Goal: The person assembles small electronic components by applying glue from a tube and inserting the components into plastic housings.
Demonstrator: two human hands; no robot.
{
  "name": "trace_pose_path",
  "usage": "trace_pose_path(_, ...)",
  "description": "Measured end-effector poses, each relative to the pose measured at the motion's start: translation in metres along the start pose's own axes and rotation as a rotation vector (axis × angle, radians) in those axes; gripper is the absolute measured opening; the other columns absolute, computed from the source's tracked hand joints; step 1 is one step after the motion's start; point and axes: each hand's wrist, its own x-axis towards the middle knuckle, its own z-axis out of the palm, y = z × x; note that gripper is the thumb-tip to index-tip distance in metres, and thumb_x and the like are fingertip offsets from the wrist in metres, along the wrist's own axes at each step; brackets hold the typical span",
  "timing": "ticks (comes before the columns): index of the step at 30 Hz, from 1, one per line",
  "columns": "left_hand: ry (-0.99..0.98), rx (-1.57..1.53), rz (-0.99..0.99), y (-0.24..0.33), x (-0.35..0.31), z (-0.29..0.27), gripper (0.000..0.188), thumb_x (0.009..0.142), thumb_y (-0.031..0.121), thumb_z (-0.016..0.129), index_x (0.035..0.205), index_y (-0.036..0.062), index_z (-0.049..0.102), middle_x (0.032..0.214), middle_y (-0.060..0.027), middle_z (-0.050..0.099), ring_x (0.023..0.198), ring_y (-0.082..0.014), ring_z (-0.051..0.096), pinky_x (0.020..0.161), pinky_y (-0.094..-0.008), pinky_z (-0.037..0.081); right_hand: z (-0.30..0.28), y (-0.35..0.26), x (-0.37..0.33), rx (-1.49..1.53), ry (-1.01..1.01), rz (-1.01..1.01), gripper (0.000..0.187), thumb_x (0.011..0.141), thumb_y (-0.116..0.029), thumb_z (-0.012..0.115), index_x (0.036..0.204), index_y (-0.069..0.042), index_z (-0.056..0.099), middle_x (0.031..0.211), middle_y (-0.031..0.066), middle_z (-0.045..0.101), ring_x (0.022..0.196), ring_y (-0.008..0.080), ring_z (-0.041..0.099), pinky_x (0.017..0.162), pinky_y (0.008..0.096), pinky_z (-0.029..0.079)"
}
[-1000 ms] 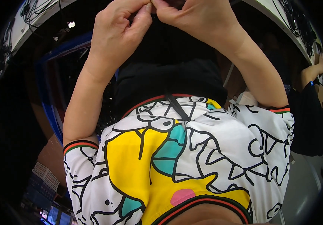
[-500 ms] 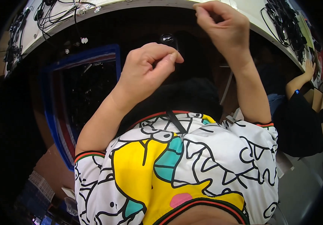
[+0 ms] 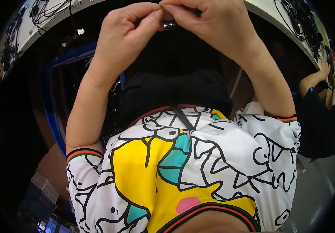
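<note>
At the top middle, my left hand [image 3: 130,33] and my right hand [image 3: 206,25] meet fingertip to fingertip. Thumb and forefinger of each are pinched together. Whatever sits between the fingertips is too small to make out. Both hands are raised in front of the white table's [image 3: 266,19] near edge, over the dark gap above my lap. Just below the fingertips shows a small shiny dark round thing [image 3: 169,25].
Black cables [image 3: 47,13] lie on the table at the left, some hanging over its edge with small white pieces [image 3: 80,32]. A bundle of black cables [image 3: 307,33] lies at the right. A blue-rimmed bin [image 3: 47,101] stands lower left. Another person's arm [image 3: 311,81] rests at the far right.
My left hand has moved up and my right hand has come left and slightly up, so their fingertips, apart before, now meet. The person at the right has barely moved.
</note>
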Motion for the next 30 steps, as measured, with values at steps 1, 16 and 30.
trace_pose_path(1, 0.029, -0.011, -0.031, -0.005, 0.000, -0.002, 0.022, 0.087, 0.010, 0.050, 0.100, -0.0046, 0.060, 0.080, -0.0045, 0.061, 0.074, -0.0089, 0.056, 0.070, -0.0193, 0.043, 0.004, 0.007, 0.000, 0.025, 0.051, -0.094, 0.006, 0.072, -0.007, 0.060, 0.070, -0.002, 0.062, 0.066, 0.0108, 0.062, 0.059, 0.0226, 0.061, 0.053, 0.0281, 0.048)
trace_pose_path(16, 0.020, 0.100, 0.078, -0.016, 0.001, 0.009, 0.021, 0.086, 0.008, 0.051, 0.101, -0.0039, 0.060, 0.083, -0.0052, 0.062, 0.075, -0.0090, 0.056, 0.070, -0.0194, 0.044, 0.002, 0.010, -0.008, 0.140, -0.014, 0.032, 0.007, 0.069, -0.006, 0.060, 0.068, 0.000, 0.063, 0.062, 0.0115, 0.061, 0.053, 0.0214, 0.059, 0.048, 0.0267, 0.047)
trace_pose_path(30, 0.112, -0.077, -0.064, -0.015, -0.006, 0.021, 0.013, 0.079, 0.007, 0.053, 0.080, -0.0035, 0.061, 0.061, -0.0015, 0.056, 0.055, -0.0050, 0.049, 0.051, -0.0185, 0.039, 0.027, 0.014, -0.023, -0.118, 0.084, 0.019, 0.006, 0.071, -0.009, 0.064, 0.075, -0.005, 0.063, 0.069, 0.0058, 0.062, 0.058, 0.0175, 0.060, 0.052, 0.0230, 0.048)
